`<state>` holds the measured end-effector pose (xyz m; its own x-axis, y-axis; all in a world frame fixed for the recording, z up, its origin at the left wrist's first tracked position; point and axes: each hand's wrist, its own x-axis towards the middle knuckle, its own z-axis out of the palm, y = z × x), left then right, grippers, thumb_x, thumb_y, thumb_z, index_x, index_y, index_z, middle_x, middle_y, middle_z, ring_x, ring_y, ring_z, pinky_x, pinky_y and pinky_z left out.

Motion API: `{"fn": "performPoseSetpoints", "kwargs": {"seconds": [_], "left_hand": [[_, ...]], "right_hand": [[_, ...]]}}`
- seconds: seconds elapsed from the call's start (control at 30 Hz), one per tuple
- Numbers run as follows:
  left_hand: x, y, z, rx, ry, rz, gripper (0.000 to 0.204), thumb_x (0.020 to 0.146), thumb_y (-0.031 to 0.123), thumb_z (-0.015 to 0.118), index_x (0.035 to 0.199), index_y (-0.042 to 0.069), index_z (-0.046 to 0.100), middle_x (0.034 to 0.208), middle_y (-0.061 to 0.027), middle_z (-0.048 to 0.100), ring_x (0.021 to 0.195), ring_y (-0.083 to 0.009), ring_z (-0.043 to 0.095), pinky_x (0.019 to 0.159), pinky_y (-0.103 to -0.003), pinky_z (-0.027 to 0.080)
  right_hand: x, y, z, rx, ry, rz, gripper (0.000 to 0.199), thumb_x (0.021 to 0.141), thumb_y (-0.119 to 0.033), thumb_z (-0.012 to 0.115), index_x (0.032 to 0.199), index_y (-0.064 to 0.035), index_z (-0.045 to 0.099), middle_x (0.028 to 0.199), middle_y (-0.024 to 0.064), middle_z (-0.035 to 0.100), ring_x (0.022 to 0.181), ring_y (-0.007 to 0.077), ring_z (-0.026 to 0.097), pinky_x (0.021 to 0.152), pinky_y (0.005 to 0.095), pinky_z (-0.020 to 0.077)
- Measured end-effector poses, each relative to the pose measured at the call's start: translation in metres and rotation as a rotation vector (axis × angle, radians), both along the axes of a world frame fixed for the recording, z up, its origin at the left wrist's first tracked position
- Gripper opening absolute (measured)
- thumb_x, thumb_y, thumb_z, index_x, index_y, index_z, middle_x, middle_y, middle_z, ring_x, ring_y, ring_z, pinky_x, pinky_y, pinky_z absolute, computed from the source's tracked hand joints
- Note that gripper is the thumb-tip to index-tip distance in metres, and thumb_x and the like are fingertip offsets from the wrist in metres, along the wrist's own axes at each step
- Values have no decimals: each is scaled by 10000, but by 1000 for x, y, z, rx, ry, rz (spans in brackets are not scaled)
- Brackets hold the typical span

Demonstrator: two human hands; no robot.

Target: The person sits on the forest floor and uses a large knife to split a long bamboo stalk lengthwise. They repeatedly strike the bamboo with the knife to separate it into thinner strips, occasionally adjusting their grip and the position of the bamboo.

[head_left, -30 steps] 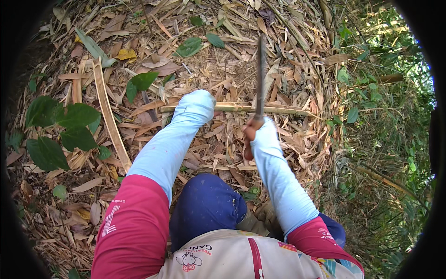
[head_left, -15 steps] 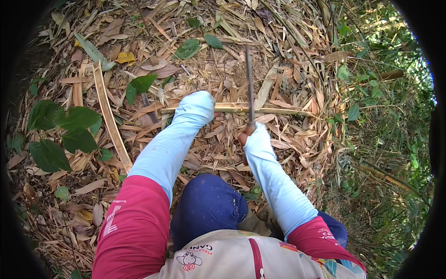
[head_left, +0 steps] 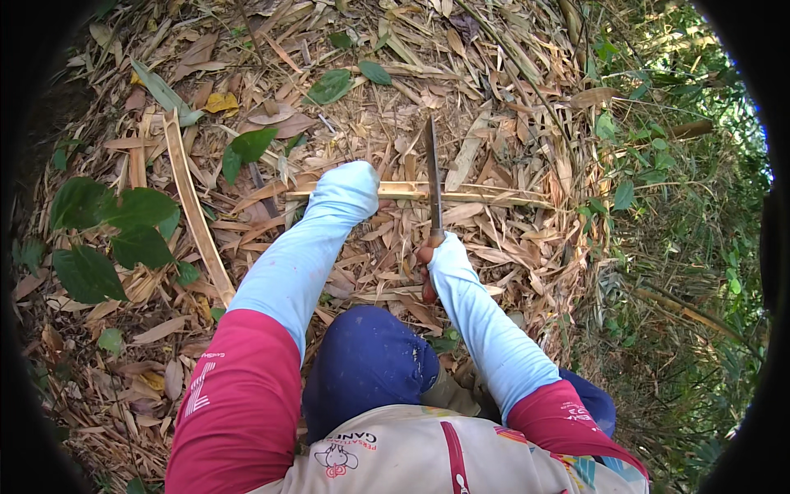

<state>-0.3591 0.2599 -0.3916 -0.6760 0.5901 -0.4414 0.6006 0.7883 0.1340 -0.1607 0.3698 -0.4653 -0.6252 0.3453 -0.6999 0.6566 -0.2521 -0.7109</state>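
Note:
A thin split bamboo strip [head_left: 485, 196] lies crosswise on the leaf-littered ground. My left hand [head_left: 350, 188], covered by a pale blue sleeve, grips the strip near its left part. My right hand [head_left: 436, 251], also sleeved in pale blue, is closed on the handle of a long knife [head_left: 432, 177]. The blade points away from me and rests across the strip just right of my left hand. My knees in dark blue trousers [head_left: 366, 362] are below the hands.
Dry bamboo leaves and husks cover the ground. Another long bamboo slat [head_left: 193, 210] lies at the left beside broad green leaves [head_left: 115, 226]. Green brush and a slope [head_left: 683, 247] fill the right side.
The knife has swung from leaning right to nearly straight ahead and come down onto the strip. My right hand shifted slightly left. My left hand stayed on the strip.

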Motion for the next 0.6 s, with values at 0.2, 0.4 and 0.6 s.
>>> {"fn": "performPoseSetpoints", "kwargs": {"seconds": [0.2,0.4,0.6], "left_hand": [[-2,-10,-11,96,47,-88,446,736,472,826,865,58,722,832,-151,700,806,-345,697,720,-416,556],[-2,-14,12,153,-88,-160,397,822,451,761,842,58,706,776,-173,670,755,-365,675,685,-433,533],[-5,-24,3,100,-32,-17,436,876,492,686,848,57,703,760,-186,663,749,-378,669,671,-456,522]], "right_hand": [[-5,26,27,143,364,-157,180,800,-54,667,877,-25,507,569,44,534,432,156,521,417,309,437],[0,27,29,250,361,-122,185,823,-54,670,873,-45,492,587,46,525,421,153,506,398,310,409],[-3,18,43,457,318,65,236,785,-148,737,912,-42,569,743,90,600,670,193,552,643,337,472]]}}
